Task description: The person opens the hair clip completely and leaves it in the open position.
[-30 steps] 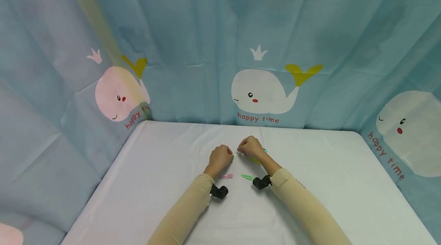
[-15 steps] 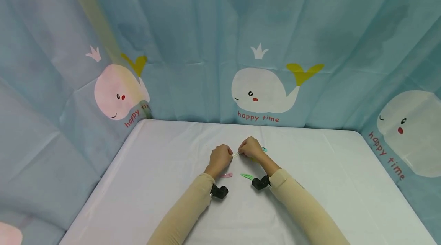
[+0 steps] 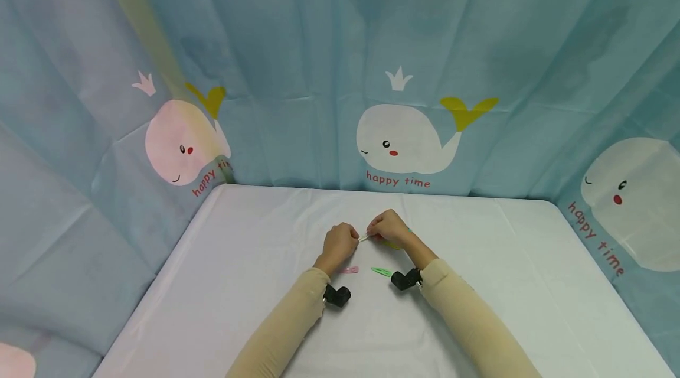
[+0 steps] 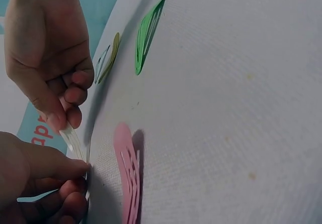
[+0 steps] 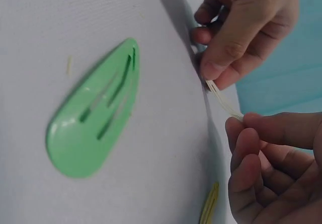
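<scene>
Between my two hands a white snap hair clip [image 5: 222, 99] is held off the table. My left hand [image 3: 340, 242] pinches one end of it between thumb and forefinger. The other end is in the pinch of my right hand [image 3: 388, 227], whose remaining fingers curl loosely in the right wrist view. On the cloth below lie a pink hair clip [image 4: 126, 168], close to the left wrist, and a green hair clip [image 5: 93, 113], close to the right wrist. A yellow hair clip [image 4: 109, 59] and a light-blue one [image 4: 101, 65] lie beyond, partly hidden by the right arm in the head view.
A white cloth covers the table [image 3: 244, 283]. Blue curtains [image 3: 297, 130] printed with whales hang behind it and at both sides. A small black camera [image 3: 337, 296] is strapped to the left wrist, another black camera [image 3: 406, 279] to the right.
The hands stay almost in place, both still on the white clip. My right hand and wrist shift very slightly, and the clip's visible face looks narrower than a second ago.
</scene>
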Available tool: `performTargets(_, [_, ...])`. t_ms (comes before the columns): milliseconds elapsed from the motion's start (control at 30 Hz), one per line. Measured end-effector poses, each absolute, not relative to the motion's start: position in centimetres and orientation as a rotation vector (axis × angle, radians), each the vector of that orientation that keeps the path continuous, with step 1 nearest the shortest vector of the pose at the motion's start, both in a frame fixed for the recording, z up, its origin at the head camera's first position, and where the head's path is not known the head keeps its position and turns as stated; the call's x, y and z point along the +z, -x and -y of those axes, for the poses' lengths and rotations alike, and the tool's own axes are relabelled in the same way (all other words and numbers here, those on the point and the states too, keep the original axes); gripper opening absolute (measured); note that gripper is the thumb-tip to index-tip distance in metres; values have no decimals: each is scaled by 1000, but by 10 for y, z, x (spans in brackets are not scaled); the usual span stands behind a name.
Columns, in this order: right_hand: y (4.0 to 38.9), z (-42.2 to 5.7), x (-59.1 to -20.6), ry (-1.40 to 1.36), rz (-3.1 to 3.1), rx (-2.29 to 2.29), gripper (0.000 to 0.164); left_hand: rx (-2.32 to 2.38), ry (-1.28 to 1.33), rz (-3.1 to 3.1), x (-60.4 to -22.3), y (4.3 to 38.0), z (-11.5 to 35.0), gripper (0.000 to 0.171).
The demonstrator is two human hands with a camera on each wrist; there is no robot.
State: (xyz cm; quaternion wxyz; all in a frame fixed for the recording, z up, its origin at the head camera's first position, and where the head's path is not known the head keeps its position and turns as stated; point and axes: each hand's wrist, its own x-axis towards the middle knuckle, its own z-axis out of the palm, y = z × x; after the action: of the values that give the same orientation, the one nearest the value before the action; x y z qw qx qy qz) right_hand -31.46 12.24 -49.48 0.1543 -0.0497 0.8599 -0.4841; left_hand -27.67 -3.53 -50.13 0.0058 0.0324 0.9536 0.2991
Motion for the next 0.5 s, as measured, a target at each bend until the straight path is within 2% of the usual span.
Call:
performTargets(300, [319,-125,-497,-14,-2410,-1493,8,1044,-139,-2992,-502,278,35,6])
performTargets(500, [316,-129,-491,-3,-2371,-1571,13,1139,-120,-2978,-499,277,36,7])
